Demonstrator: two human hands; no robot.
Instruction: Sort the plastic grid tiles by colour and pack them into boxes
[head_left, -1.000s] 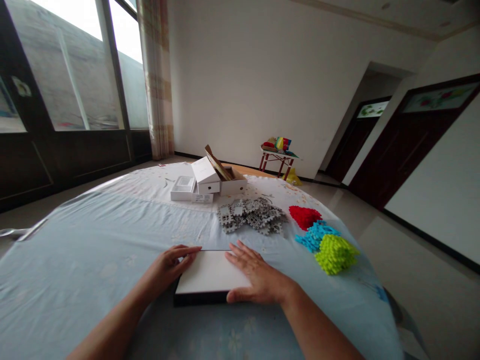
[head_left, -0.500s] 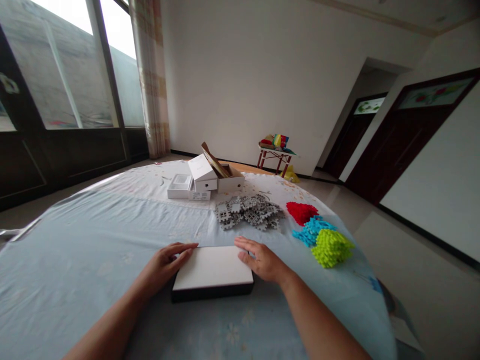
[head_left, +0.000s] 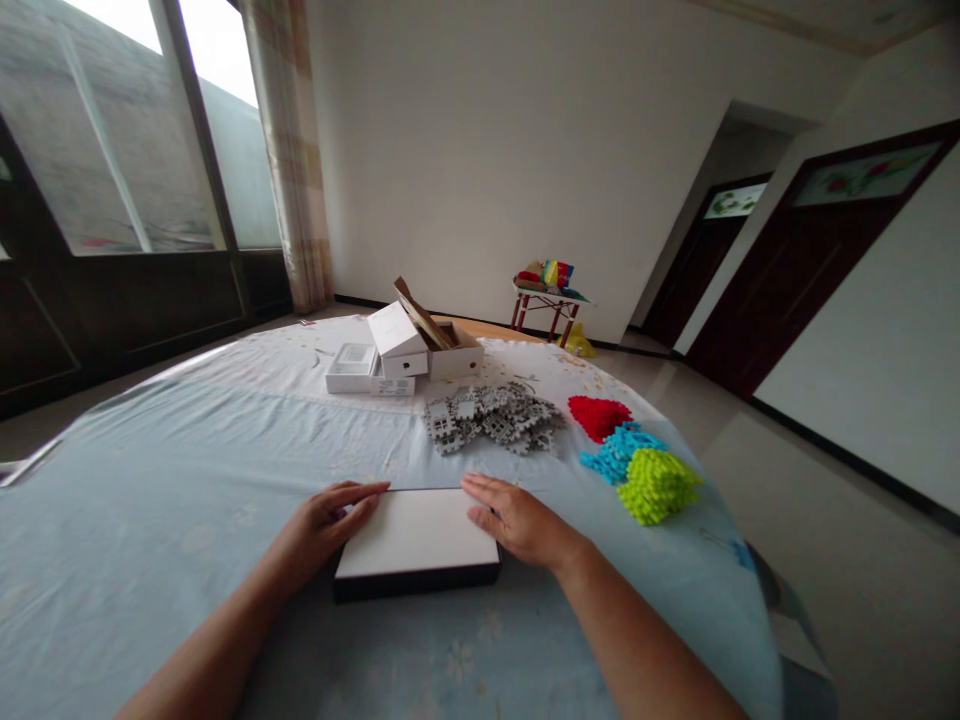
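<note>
A flat box (head_left: 420,535) with a white top and black sides lies on the cloth in front of me. My left hand (head_left: 330,520) rests at its far left corner, fingers stretched along the edge and the thumb beside them. At the far right corner lies my right hand (head_left: 521,520), its fingers extended over the top edge and its thumb on the white surface. Both hands touch the box without wrapping round it. Beyond it sits a heap of grey interlocking plastic pieces (head_left: 495,415).
Red pieces (head_left: 600,417), blue pieces (head_left: 621,452) and lime-green pieces (head_left: 658,487) are piled at the right. White boxes (head_left: 397,335), one with a raised brown flap, stand at the back of the cloth-covered table (head_left: 187,480). A small table (head_left: 551,295) holds colourful items beyond.
The whole view has shifted slightly, so everything sits a little further left. Both hands stay at the same corners of the box.
</note>
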